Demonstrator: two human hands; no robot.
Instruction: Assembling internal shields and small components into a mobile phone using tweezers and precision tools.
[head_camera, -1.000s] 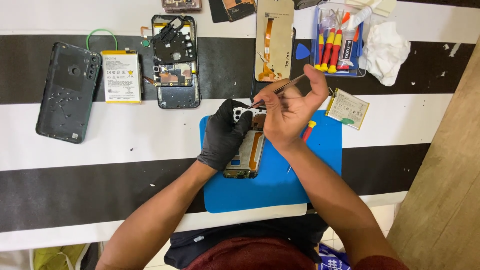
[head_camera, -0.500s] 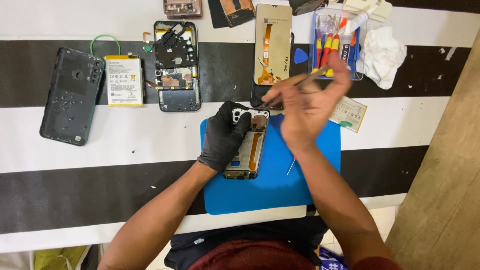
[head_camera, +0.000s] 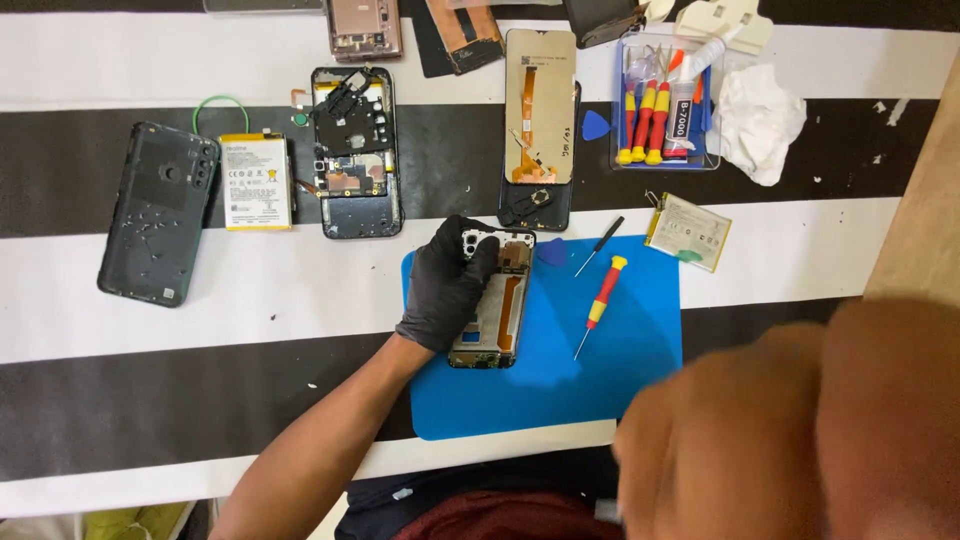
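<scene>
My left hand (head_camera: 445, 285), in a black glove, presses down on the top left of an opened phone frame (head_camera: 495, 325) that lies on a blue mat (head_camera: 630, 375). My right hand (head_camera: 790, 430) is a large blur close to the camera at the lower right, away from the phone; whether it holds anything cannot be made out. On the mat to the right of the phone lie a red and yellow screwdriver (head_camera: 603, 297), a thin black screwdriver (head_camera: 598, 247) and a blue pick (head_camera: 551, 252).
On the black and white striped table: a dark back cover (head_camera: 158, 212), a white battery (head_camera: 256, 182), another opened phone (head_camera: 355, 160), a display panel (head_camera: 540, 115), a tray of tools (head_camera: 660, 105), crumpled tissue (head_camera: 757, 120), a second battery (head_camera: 688, 231). A wooden surface (head_camera: 925, 200) borders the right.
My right hand has left the phone's top edge and swung down and right, close to the camera. The red and yellow screwdriver now shows on the mat. My left hand stays put.
</scene>
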